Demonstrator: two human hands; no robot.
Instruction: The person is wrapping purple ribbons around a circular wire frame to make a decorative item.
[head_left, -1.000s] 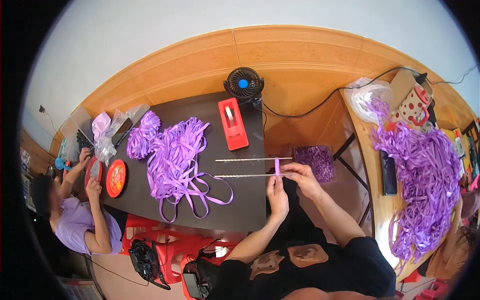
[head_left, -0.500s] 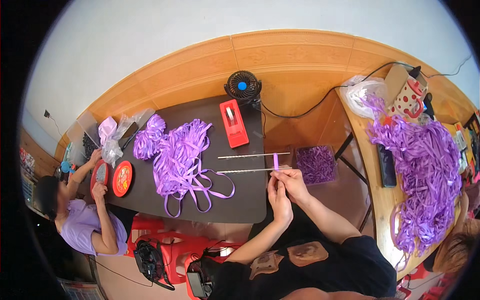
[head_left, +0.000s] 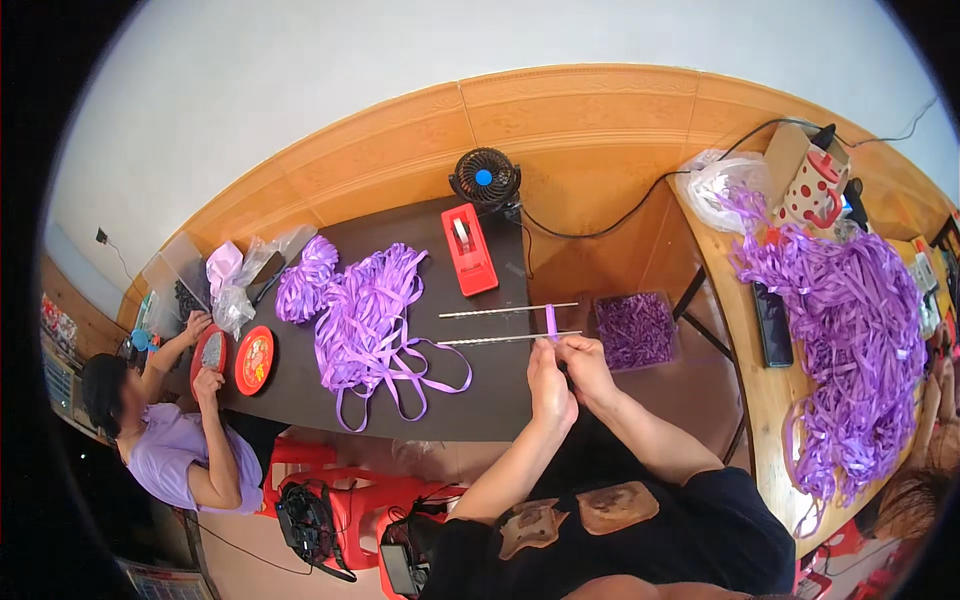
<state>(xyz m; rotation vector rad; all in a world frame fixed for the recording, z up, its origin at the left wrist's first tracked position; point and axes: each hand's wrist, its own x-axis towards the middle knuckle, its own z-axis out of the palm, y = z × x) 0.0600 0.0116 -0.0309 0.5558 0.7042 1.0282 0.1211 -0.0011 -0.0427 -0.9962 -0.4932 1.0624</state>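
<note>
Two thin metal rods (head_left: 508,339) lie roughly parallel, sticking out past the right edge of the dark table. A short purple ribbon band (head_left: 551,321) spans them near their outer ends. Right at the nearer rod, my left hand (head_left: 551,388) is closed with its fingertips at the ribbon's near end. My right hand (head_left: 584,368) pinches beside it, its fingertips touching the same spot. The ribbon between the fingers is mostly hidden. To the left, a loose heap of purple ribbon (head_left: 370,315) lies on the table.
On the dark table (head_left: 480,400) stand a red tape dispenser (head_left: 469,250) and a small black fan (head_left: 485,178). A bin of purple pieces (head_left: 635,330) sits below. At left a co-worker (head_left: 190,450) holds a red dish. A wooden table (head_left: 760,400) bears more ribbon (head_left: 860,360).
My left hand has risen to the nearer rod, and its fingers now meet my right hand's at the ribbon. The rods and the ribbon band keep their places.
</note>
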